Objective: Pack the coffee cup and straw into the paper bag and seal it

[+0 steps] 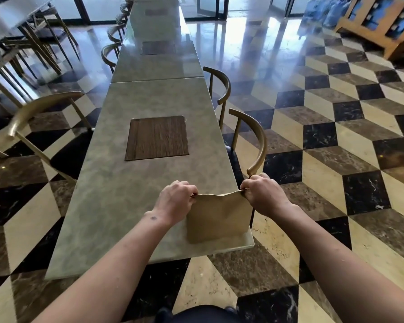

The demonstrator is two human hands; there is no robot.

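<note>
Both hands, left hand (176,201) and right hand (264,198), pinch the paper bag (217,220) top corners at the desk (117,183) near right corner, seemingly sealing; next, fold the top down.

Both forearms are bare, with no sleeves. The left wrist (153,217) bears a small dark mark. Dark clothing (196,314) shows at the frame's bottom centre.
</note>
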